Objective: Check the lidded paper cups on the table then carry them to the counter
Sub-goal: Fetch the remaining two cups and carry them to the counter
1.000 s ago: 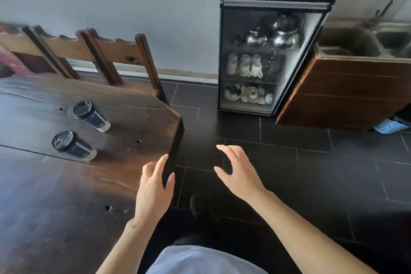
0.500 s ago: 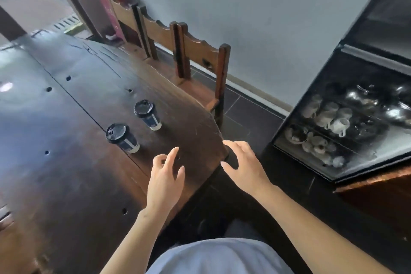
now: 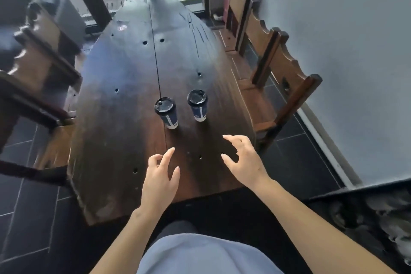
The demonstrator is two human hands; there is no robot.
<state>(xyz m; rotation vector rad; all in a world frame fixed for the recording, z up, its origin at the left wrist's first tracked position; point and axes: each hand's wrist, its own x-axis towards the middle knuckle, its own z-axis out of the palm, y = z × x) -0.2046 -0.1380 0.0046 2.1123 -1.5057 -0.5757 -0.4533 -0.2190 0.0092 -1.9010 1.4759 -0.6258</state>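
Two dark blue paper cups with black lids stand upright side by side on the long dark wooden table (image 3: 124, 118): the left cup (image 3: 166, 112) and the right cup (image 3: 198, 104). My left hand (image 3: 161, 179) hovers over the table's near end, fingers relaxed and empty, a short way in front of the left cup. My right hand (image 3: 243, 160) hovers to the right with fingers spread and slightly bent, empty, just short of the right cup.
Wooden chairs (image 3: 275, 69) line the table's right side along a grey wall. More chairs (image 3: 33, 66) stand on the left. Dark tiled floor surrounds the table. A glass cabinet corner (image 3: 378, 213) shows at the lower right.
The view has swung left until it faces down the table's length. The cups now sit straight ahead, and both hands have come over the table's near end, closer to them.
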